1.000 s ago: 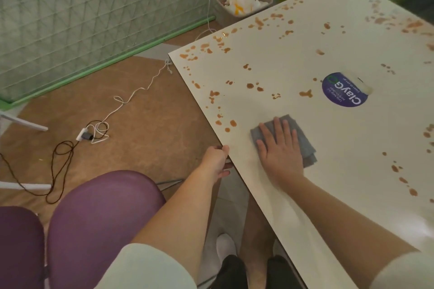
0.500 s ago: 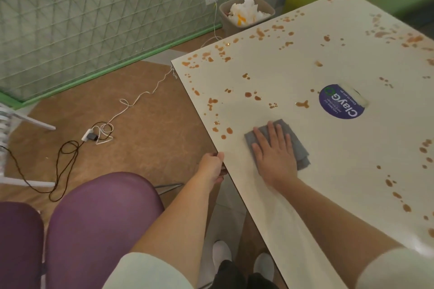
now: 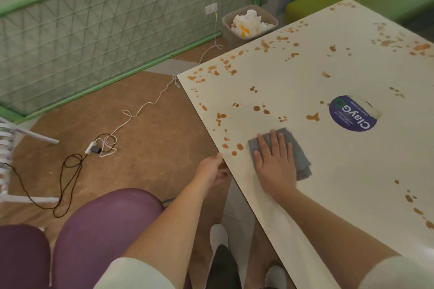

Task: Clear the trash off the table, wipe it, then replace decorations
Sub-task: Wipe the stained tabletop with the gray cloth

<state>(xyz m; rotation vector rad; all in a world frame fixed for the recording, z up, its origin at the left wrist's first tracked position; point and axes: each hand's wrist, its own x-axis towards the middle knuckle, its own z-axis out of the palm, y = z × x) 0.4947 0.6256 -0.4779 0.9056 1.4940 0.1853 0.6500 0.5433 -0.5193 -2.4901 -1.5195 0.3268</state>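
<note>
A cream table (image 3: 340, 171) is spattered with brown sauce spots (image 3: 257, 108) along its left edge and far side. My right hand (image 3: 274, 162) lies flat, fingers spread, pressing a folded grey cloth (image 3: 301, 159) onto the tabletop near the left edge. Just left of it, my left hand (image 3: 211, 170) grips the table's edge, thumb on top and fingers under the board. A round purple sticker (image 3: 352, 114) reading ClayGo sits beyond the cloth, with a strip of pale tape at its far side.
A beige bin (image 3: 229, 30) full of crumpled white napkins stands on the floor past the table's far corner. Purple seats (image 3: 98, 230) are at lower left. White and black cables with an adapter (image 3: 94, 149) trail over the brown floor. A green bench is behind the table.
My right hand and the cloth stay on the same patch near the table's left edge, the cloth shifting only slightly. My left hand keeps its hold on the edge. The view has tilted a little.
</note>
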